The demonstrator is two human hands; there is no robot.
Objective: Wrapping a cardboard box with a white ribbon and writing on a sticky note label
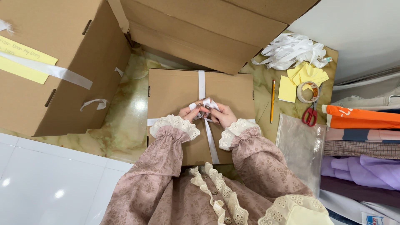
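A flat brown cardboard box lies on the green marble floor in front of me. A white ribbon runs across it lengthwise and crosswise. My left hand and my right hand meet at the crossing in the middle of the box. Both pinch loops of the ribbon between their fingertips, and the loops stand up between the hands. A loose ribbon tail trails toward me over the box. Pink sleeves with lace cuffs cover my wrists.
Large open cardboard boxes stand at left and behind. To the right lie a pencil, yellow sticky notes, a tape roll, red scissors, a ribbon pile, a clear bag and folded clothes.
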